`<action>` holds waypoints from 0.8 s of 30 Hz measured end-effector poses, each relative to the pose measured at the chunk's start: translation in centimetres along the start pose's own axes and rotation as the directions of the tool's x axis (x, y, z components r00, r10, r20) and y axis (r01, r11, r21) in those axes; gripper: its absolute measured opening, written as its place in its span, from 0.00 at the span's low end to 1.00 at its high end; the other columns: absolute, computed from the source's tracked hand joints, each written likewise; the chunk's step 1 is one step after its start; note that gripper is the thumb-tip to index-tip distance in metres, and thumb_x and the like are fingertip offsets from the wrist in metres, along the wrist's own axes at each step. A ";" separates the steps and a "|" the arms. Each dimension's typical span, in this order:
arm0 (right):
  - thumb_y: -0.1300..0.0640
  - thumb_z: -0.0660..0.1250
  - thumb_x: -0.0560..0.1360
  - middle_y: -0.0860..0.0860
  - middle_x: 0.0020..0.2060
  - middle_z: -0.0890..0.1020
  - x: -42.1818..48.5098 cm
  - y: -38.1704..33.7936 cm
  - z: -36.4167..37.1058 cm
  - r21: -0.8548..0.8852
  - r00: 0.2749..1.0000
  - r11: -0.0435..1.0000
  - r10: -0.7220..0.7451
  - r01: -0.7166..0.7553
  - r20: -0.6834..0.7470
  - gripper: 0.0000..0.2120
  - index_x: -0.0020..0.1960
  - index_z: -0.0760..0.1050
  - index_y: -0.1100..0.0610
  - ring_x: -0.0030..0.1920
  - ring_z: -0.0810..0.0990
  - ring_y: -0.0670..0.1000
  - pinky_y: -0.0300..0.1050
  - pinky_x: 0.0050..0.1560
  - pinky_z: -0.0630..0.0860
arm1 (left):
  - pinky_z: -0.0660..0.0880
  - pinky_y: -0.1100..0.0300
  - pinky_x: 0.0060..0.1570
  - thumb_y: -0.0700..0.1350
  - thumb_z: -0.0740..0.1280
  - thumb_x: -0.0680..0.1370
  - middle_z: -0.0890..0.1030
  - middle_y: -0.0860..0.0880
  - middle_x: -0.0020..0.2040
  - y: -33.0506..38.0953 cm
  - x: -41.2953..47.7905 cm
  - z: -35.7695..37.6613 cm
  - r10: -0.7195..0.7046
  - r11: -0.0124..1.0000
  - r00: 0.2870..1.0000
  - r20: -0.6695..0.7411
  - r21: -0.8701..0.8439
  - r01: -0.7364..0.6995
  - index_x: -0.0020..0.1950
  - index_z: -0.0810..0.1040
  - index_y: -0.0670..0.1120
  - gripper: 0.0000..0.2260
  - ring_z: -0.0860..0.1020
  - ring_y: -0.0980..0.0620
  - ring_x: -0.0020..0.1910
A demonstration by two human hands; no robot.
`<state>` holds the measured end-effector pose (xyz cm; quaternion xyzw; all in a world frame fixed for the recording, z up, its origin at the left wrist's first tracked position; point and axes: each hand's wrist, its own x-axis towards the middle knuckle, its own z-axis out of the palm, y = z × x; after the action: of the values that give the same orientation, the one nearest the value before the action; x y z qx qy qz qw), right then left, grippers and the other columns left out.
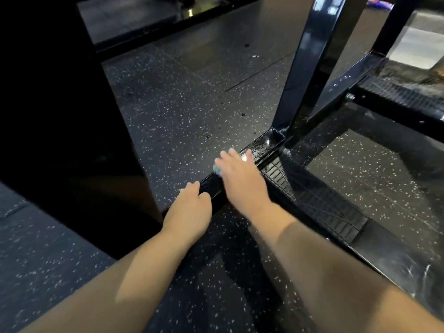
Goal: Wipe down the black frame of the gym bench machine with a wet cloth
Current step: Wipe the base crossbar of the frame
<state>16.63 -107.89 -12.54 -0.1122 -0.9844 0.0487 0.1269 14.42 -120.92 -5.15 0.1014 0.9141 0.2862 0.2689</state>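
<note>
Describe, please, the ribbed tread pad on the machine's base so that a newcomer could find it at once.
Start at the slanted black upright and follow it down to the low base rail on the speckled floor. Just right of the right hand lies the tread pad, a long strip running towards the camera. Unlike the glossy, smooth frame around it, it is matt and ribbed.

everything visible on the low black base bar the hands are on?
The low black glossy metal base bar lies flat on the speckled rubber floor, running diagonally. Its far end meets a slanted black upright post; wet streaks shine there. A ribbed black tread pad lies alongside. The left hand grips its near end; the right hand presses a mostly hidden pale blue cloth on it.
</note>
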 end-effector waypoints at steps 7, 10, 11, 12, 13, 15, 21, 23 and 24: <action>0.58 0.57 0.80 0.55 0.60 0.74 1.8 3.2 -1.5 0.151 0.993 0.984 0.083 -0.096 0.086 0.11 0.57 0.75 0.57 0.64 0.69 0.59 0.54 0.65 0.66 | 0.53 0.52 0.71 0.47 0.47 0.80 0.54 0.47 0.77 -0.1 1.5 1.3 -0.056 0.985 0.997 0.050 0.166 0.047 0.74 0.60 0.49 0.22 0.50 0.46 0.75; 0.55 0.55 0.82 0.53 0.75 0.63 0.9 3.1 -2.3 0.232 0.977 0.963 -0.168 0.135 0.130 0.20 0.73 0.65 0.56 0.75 0.58 0.55 0.50 0.74 0.53 | 0.51 0.47 0.72 0.48 0.47 0.80 0.51 0.50 0.77 1.8 2.0 1.5 -0.005 0.966 0.998 0.069 0.259 -0.013 0.75 0.59 0.52 0.22 0.49 0.44 0.75; 0.55 0.54 0.83 0.52 0.76 0.60 1.6 4.7 -2.4 0.170 0.980 0.978 -0.142 0.118 0.139 0.21 0.75 0.62 0.56 0.76 0.56 0.54 0.49 0.74 0.51 | 0.50 0.44 0.72 0.48 0.48 0.80 0.49 0.51 0.77 2.5 1.8 1.6 -0.003 0.966 0.997 0.081 0.258 -0.018 0.75 0.59 0.53 0.22 0.48 0.45 0.75; 0.56 0.53 0.83 0.53 0.76 0.60 2.3 6.5 -2.1 0.108 0.986 0.993 -0.062 0.046 0.154 0.21 0.75 0.62 0.57 0.75 0.56 0.55 0.49 0.73 0.50 | 0.48 0.41 0.72 0.48 0.49 0.81 0.49 0.52 0.77 3.0 1.7 1.7 0.001 0.962 0.995 0.101 0.273 -0.029 0.75 0.59 0.54 0.21 0.48 0.45 0.75; 0.57 0.53 0.83 0.54 0.75 0.61 3.1 7.9 -1.9 0.097 0.988 0.993 0.055 -0.070 0.142 0.20 0.74 0.62 0.58 0.75 0.56 0.55 0.49 0.73 0.51 | 0.47 0.38 0.71 0.48 0.49 0.80 0.48 0.54 0.77 3.4 1.4 1.8 0.005 0.957 0.993 0.117 0.286 -0.039 0.75 0.58 0.55 0.22 0.47 0.46 0.75; 0.59 0.54 0.82 0.56 0.73 0.63 3.6 9.5 -1.6 0.124 0.965 0.959 0.244 -0.255 0.099 0.18 0.71 0.64 0.60 0.74 0.57 0.57 0.50 0.72 0.52 | 0.46 0.34 0.69 0.48 0.50 0.80 0.49 0.55 0.77 3.4 1.8 2.5 -0.005 0.945 0.992 0.126 0.325 -0.036 0.75 0.58 0.57 0.22 0.46 0.46 0.75; 0.63 0.62 0.78 0.59 0.68 0.72 -1.3 3.3 -1.3 0.349 0.989 0.929 -0.144 0.126 0.027 0.16 0.66 0.73 0.61 0.69 0.68 0.62 0.58 0.70 0.62 | 0.50 0.37 0.70 0.48 0.50 0.80 0.51 0.55 0.77 2.7 2.4 2.8 -0.011 0.928 0.993 0.118 0.371 -0.034 0.75 0.56 0.59 0.23 0.50 0.44 0.74; 0.61 0.59 0.81 0.57 0.72 0.67 -0.6 5.0 -1.6 0.341 0.986 0.931 -0.157 0.127 0.062 0.18 0.70 0.69 0.60 0.73 0.63 0.60 0.56 0.73 0.57 | 0.50 0.40 0.71 0.51 0.50 0.78 0.49 0.55 0.77 2.1 2.7 2.6 -0.008 0.915 0.985 0.171 0.399 -0.062 0.75 0.56 0.59 0.25 0.48 0.45 0.75; 0.61 0.56 0.82 0.56 0.74 0.64 0.3 6.1 -1.5 0.266 0.988 0.960 -0.117 0.085 0.104 0.18 0.72 0.66 0.59 0.73 0.61 0.59 0.55 0.74 0.57 | 0.51 0.42 0.72 0.55 0.48 0.74 0.49 0.54 0.78 1.9 2.9 2.4 -0.010 0.894 0.977 0.212 0.440 -0.087 0.75 0.59 0.57 0.27 0.48 0.46 0.75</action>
<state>18.01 -101.84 -11.78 -0.0410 -0.9797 0.1775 0.0841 13.39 -117.31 -6.95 0.2080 0.9197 0.0616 0.3271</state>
